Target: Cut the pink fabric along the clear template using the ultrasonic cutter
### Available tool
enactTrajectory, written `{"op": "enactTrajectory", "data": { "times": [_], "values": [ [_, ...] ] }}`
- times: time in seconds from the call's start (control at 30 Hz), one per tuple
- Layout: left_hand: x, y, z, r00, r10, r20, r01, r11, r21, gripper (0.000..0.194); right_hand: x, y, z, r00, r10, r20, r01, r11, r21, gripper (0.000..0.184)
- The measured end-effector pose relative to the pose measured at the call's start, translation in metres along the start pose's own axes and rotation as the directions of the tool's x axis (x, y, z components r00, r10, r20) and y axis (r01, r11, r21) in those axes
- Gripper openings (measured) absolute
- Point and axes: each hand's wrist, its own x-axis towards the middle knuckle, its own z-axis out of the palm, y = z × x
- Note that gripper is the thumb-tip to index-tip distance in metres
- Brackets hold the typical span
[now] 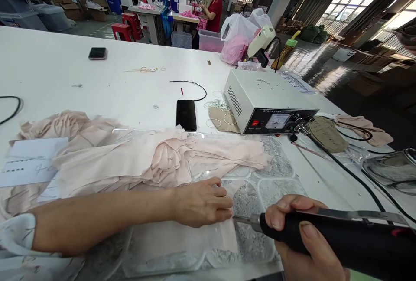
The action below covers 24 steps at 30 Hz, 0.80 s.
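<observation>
My right hand (pixel 302 233) is wrapped around the black handle of a handheld ultrasonic tool (pixel 351 240). The tool's narrow metal tip points left and reaches the edge of a thin pale pink fabric piece (pixel 182 240). My left hand (pixel 204 203) presses on that fabric with curled fingers, right beside the tip. Whatever lies under its fingertips is hidden. Beneath the fabric is a clear, patterned plastic mat (pixel 250 198). A heap of pale pink fabric pieces (pixel 156 159) lies just beyond my left forearm.
A grey control box (pixel 269 99) stands at the right, with a black cable (pixel 351 170) running to the tool. Phones (pixel 186 115), scissors (pixel 143 70), elastic loops (pixel 221 105) and a marked paper (pixel 29 161) lie on the white table (pixel 130 94). Beyond, a person (pixel 214 8) works at a sewing machine.
</observation>
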Motion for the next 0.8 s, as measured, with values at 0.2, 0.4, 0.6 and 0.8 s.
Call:
{"op": "enactTrajectory", "data": {
  "times": [0.2, 0.4, 0.6, 0.8],
  "values": [
    [0.0004, 0.0002, -0.0009, 1.0, 0.003, 0.014, -0.003, 1.0, 0.006, 0.008, -0.0001, 0.0023, -0.0017, 1.0, -0.008, 0.006, 0.008, 1.0, -0.011, 0.008],
    [0.0008, 0.0005, -0.0008, 1.0, 0.001, -0.006, -0.001, 1.0, 0.022, 0.008, -0.0005, -0.0001, 0.0021, 1.0, -0.018, 0.026, 0.019, 0.999, -0.04, 0.006],
    [0.0008, 0.0, -0.0009, 1.0, 0.002, -0.007, -0.002, 1.0, 0.021, 0.01, -0.0004, -0.0004, 0.0041, 0.999, -0.021, 0.042, 0.024, 0.996, -0.081, 0.004],
    [0.0006, -0.0008, -0.0006, 1.0, 0.0, 0.013, 0.0, 1.0, -0.004, 0.011, 0.0001, -0.0011, -0.0001, 0.999, -0.033, 0.029, 0.035, 0.997, -0.064, 0.004]
  ]
}}
